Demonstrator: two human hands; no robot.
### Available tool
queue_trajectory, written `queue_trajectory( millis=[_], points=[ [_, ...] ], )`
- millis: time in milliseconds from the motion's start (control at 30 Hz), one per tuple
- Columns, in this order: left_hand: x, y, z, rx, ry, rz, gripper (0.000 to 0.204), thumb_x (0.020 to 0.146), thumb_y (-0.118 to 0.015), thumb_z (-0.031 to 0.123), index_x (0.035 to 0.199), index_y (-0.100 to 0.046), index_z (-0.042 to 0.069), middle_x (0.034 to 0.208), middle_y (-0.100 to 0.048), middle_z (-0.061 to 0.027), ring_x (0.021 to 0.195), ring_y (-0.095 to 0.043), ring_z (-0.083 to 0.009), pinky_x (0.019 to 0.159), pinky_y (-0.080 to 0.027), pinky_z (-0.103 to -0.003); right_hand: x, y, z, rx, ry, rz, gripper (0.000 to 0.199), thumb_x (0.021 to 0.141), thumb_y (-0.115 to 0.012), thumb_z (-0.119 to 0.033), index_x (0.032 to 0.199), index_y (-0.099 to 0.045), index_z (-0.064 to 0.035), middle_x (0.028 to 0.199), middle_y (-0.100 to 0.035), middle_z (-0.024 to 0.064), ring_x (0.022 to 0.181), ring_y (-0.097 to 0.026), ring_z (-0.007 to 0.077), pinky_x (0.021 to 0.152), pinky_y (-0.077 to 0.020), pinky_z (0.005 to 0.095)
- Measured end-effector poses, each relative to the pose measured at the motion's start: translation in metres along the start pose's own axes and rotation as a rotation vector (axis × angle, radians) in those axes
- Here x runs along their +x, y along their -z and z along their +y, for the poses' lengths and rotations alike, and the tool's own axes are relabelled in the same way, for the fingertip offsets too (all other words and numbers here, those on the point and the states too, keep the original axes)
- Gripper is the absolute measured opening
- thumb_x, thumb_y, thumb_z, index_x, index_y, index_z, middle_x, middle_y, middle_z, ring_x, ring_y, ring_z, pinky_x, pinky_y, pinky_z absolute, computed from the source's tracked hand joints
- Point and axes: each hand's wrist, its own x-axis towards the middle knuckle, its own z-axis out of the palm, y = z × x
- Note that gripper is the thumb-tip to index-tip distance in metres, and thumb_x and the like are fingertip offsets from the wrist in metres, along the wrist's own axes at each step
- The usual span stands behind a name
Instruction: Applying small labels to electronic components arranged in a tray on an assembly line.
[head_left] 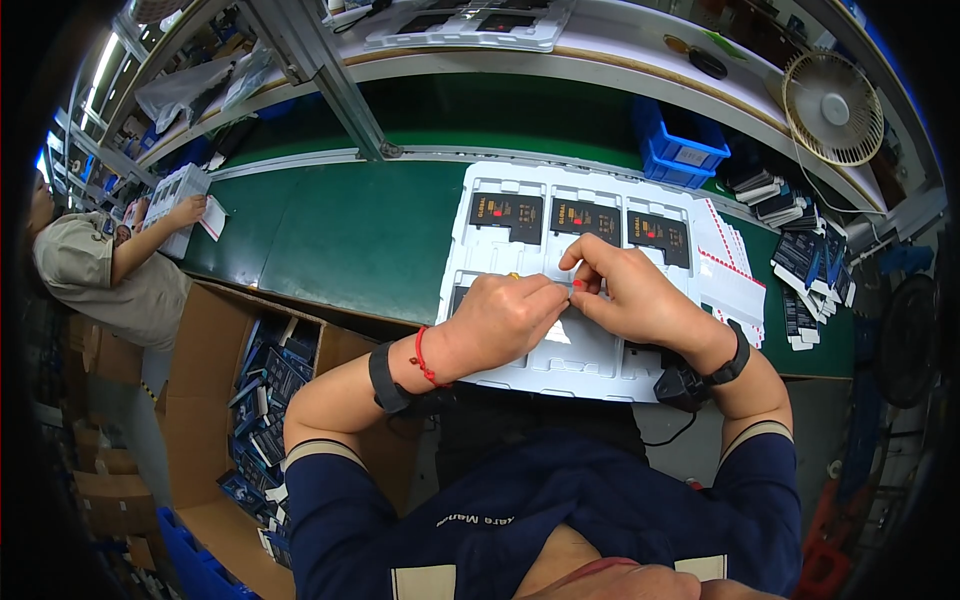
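My left hand (508, 318) and my right hand (632, 293) meet fingertip to fingertip over a white plastic tray (465, 262). Both are closed in a pinch. Between them is something small with a red spot (579, 284); its kind is hidden by my fingers. Along the tray's far row lie three flat black batteries with gold print: a left one (507, 212), a middle one (587, 219) and a right one (659, 236). Another dark piece shows partly beside my left hand. My arms and hands cover much of the near row.
Red-edged white sheets (733, 285) overlap the tray's right side. Small dark boxes (800, 258) pile up farther right, below a fan (833, 108). Blue bins (680, 145) stand behind. A cardboard carton (205, 390) of boxes is at left; another person (110, 260) works beyond it.
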Motion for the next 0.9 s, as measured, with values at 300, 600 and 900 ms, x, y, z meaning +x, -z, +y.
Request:
queue_trajectory(
  millis=[300,600,900],
  points=[
    [-0.001,-0.001,0.002,0.012,0.015,0.024,0.009,0.078,-0.071,0.007,0.086,-0.067,0.004,0.072,-0.065,-0.0059,0.055,-0.063,-0.0236,0.048,-0.050,-0.033,-0.012,0.003,-0.017,-0.432,0.399,0.280,0.011,0.073,-0.072,-0.009,0.078,-0.063,-0.0032,0.076,-0.060,0.0095,0.084,-0.056,0.0277,0.076,-0.0438,0.0400],
    [-0.002,-0.001,0.003,0.030,0.000,0.061,0.008,0.078,-0.068,0.006,0.076,-0.060,0.007,0.067,-0.059,-0.0053,0.054,-0.062,-0.0238,0.046,-0.049,-0.034,-0.006,-0.011,-0.007,-0.713,0.593,0.260,0.006,0.063,-0.064,-0.011,0.060,-0.064,-0.0050,0.069,-0.055,0.0072,0.083,-0.052,0.0250,0.090,-0.0379,0.0428],
    [0.002,0.001,0.005,0.044,-0.015,0.026,0.007,0.076,-0.069,0.003,0.082,-0.065,0.005,0.069,-0.063,-0.0067,0.054,-0.062,-0.0245,0.047,-0.047,-0.034,-0.001,-0.020,0.004,-0.829,0.551,0.193,0.009,0.064,-0.065,-0.013,0.065,-0.064,-0.0042,0.073,-0.060,0.0082,0.086,-0.054,0.0264,0.098,-0.0372,0.0443]
  ],
)
